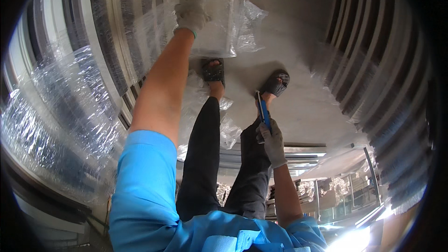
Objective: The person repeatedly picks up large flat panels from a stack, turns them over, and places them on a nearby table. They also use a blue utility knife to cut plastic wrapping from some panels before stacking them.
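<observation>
My left hand (191, 15), in a pale work glove, reaches far forward. Its fingers close on clear plastic film (249, 23), which spreads to both sides over a pale flat panel (217, 37); the fingertips are partly blurred. Lower down and to the right, my right hand (273, 143), also gloved, grips a blue utility knife (265, 114). The knife points up and forward, its thin blade end toward my foot and apart from the film.
Long dark and white strips (77, 23) stand in rows at left, partly under shiny wrap (60, 112). More stacked strips (368, 32) line the right. Loose film (186, 107) lies on the floor beside my sandalled feet (213, 71). Behind me are racks (326, 196) of stock.
</observation>
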`<state>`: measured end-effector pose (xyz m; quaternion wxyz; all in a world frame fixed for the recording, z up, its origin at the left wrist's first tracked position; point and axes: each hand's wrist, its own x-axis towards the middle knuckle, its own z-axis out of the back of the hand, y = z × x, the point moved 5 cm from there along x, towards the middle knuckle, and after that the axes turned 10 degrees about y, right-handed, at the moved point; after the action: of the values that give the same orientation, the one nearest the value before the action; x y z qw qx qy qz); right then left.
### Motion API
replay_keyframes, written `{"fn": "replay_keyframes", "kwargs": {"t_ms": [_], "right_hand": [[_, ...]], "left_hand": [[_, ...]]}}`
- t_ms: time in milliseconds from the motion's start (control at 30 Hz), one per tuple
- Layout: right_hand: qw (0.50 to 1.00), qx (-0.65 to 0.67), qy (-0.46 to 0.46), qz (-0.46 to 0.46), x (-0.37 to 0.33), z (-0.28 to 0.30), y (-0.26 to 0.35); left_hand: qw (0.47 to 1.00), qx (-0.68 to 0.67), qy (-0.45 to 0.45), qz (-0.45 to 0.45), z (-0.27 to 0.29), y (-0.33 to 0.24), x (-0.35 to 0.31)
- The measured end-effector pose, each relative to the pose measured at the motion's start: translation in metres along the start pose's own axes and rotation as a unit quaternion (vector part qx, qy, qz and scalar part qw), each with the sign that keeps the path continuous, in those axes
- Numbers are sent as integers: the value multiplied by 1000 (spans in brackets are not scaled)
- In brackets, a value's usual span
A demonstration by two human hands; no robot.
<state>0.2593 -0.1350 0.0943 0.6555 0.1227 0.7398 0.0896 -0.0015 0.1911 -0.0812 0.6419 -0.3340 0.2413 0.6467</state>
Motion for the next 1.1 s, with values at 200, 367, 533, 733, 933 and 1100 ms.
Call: {"fn": "replay_keyframes", "kwargs": {"t_ms": [200,367,533,733,933,1100], "right_hand": [[1000,23,10,17,17,-9,19],[999,21,22,29,24,-8,52],[989,112,56,73,44,-34,68],[993,90,28,70,69,-56,74],[982,-44,-56,176,107,-64,101],[946,-193,-75,251,146,-86,145]], "left_hand": [[995,-74,65,-34,-172,64,-115],[916,231,319,72,-249,189,-230],[965,41,254,53,-174,159,-210],[966,-143,-147,-155,-37,28,-105],[929,73,-323,-167,34,-34,-16],[989,130,1,-68,29,-24,12]]}}
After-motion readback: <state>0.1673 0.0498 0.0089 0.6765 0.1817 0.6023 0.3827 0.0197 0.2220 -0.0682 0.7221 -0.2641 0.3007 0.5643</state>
